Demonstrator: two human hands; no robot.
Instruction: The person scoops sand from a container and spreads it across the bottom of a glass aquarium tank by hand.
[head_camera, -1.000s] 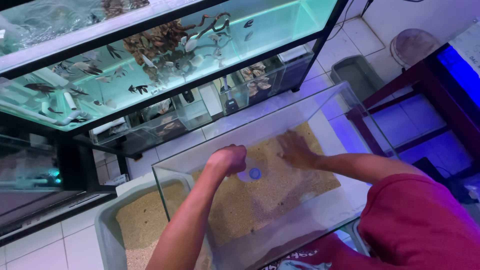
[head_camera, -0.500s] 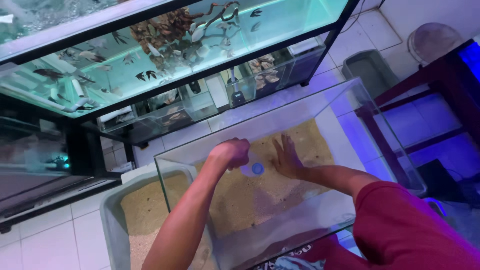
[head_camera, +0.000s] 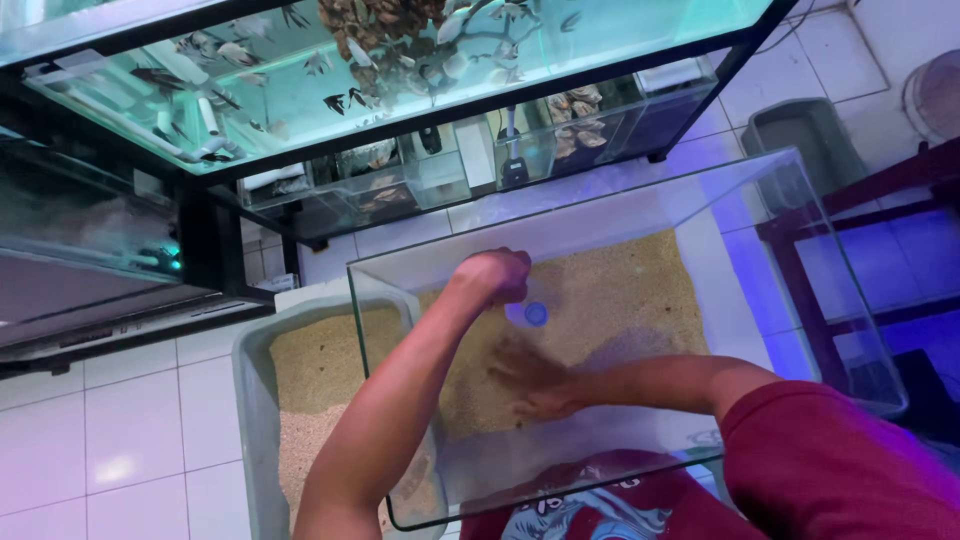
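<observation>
Hands inside glass tank (head_camera: 800, 260): left hand (head_camera: 495, 275) curled into fist above sand (head_camera: 620, 290), contents unclear; right hand (head_camera: 535, 378) spread flat, blurred, pressing sand near blue disc (head_camera: 536, 313).

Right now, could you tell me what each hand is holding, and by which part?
The left hand is closed in a fist; its contents cannot be told. The right hand holds nothing, lying flat on the sand.

Sand (head_camera: 620, 290) in glass tank (head_camera: 790, 190), tub (head_camera: 250, 400) to its left
</observation>
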